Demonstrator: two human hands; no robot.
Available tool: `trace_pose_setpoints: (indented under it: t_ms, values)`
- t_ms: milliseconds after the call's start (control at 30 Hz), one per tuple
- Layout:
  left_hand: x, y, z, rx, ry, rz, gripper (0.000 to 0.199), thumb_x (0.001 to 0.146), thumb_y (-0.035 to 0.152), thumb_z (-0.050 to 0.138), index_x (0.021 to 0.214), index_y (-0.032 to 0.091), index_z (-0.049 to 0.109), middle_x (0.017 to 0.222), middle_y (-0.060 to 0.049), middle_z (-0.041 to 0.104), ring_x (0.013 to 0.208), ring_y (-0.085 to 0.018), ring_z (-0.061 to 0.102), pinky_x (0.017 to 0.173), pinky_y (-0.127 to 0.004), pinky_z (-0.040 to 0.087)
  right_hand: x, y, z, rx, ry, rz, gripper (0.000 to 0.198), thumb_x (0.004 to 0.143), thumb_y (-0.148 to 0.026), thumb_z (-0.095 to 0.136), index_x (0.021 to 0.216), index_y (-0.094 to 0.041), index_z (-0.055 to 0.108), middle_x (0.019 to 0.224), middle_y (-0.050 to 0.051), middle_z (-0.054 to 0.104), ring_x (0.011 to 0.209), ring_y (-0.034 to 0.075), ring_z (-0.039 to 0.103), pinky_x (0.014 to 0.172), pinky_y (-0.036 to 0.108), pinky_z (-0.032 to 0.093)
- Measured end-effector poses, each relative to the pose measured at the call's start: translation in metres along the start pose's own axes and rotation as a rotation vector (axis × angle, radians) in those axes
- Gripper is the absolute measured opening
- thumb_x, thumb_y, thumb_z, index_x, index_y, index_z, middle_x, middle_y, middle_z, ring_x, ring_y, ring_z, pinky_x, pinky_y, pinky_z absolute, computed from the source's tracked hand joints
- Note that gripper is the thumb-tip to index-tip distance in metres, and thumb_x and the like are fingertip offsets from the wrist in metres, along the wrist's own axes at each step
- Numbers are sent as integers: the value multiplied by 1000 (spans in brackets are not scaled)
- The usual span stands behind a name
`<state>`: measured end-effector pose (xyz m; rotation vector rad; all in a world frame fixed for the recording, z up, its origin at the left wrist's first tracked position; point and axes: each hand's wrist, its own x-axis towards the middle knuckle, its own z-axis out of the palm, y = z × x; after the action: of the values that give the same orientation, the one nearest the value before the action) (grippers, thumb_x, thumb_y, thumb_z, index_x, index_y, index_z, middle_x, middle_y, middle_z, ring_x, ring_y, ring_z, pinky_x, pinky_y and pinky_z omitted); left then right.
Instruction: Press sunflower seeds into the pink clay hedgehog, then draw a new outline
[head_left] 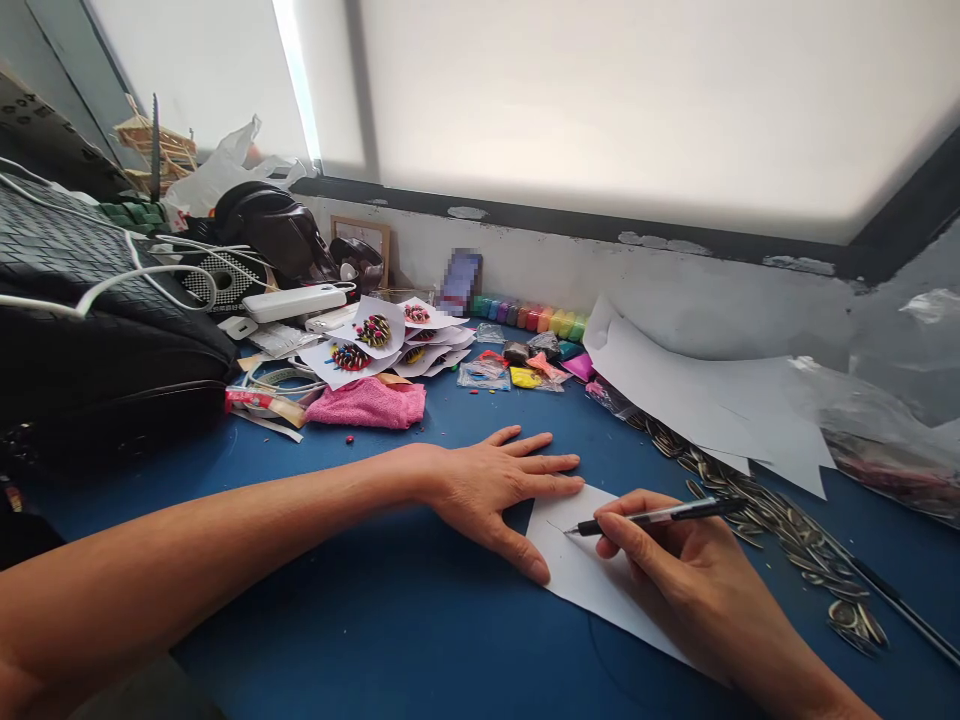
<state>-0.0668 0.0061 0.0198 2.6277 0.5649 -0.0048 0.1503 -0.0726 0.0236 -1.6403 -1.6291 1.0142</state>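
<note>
A piece of white paper (592, 570) lies on the blue table, partly under both hands. My left hand (499, 490) is spread flat with its fingers apart, its thumb and fingertips at the paper's left and upper edges. My right hand (675, 570) is closed around a black pen (660, 515), which is tilted with its tip on the paper. A short thin dark line shows on the paper near the tip. The right hand and wrist hide the lower right part of the sheet.
Sunflower seeds (795, 530) lie along the right, beside a thin metal rod (900, 605) and larger white sheets (697, 390). Behind are clay packets (525, 375), a pink cloth (367, 403) and decorated paper pieces (360, 340). A black bag (105, 330) stands at left.
</note>
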Motion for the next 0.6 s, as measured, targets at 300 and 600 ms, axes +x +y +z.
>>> trace_pose_setpoints:
  t_ms: [300, 600]
  values:
    - [0, 0, -1, -6, -6, 2, 83, 84, 66, 54, 152, 31, 22, 161, -2, 9, 147, -31, -6, 115, -55, -3, -3, -4, -3, -40, -9, -16, 35, 82, -52, 58, 67, -21, 66, 56, -3, 56, 49, 10, 38, 47, 24, 28]
    - [0, 1, -1, -7, -9, 2, 84, 84, 66, 55, 152, 31, 22, 160, -2, 9, 147, -32, -5, 114, -56, -4, -1, 0, -8, -58, -27, -34, 37, 81, -55, 58, 66, -22, 67, 55, -2, 60, 47, 10, 41, 45, 23, 29]
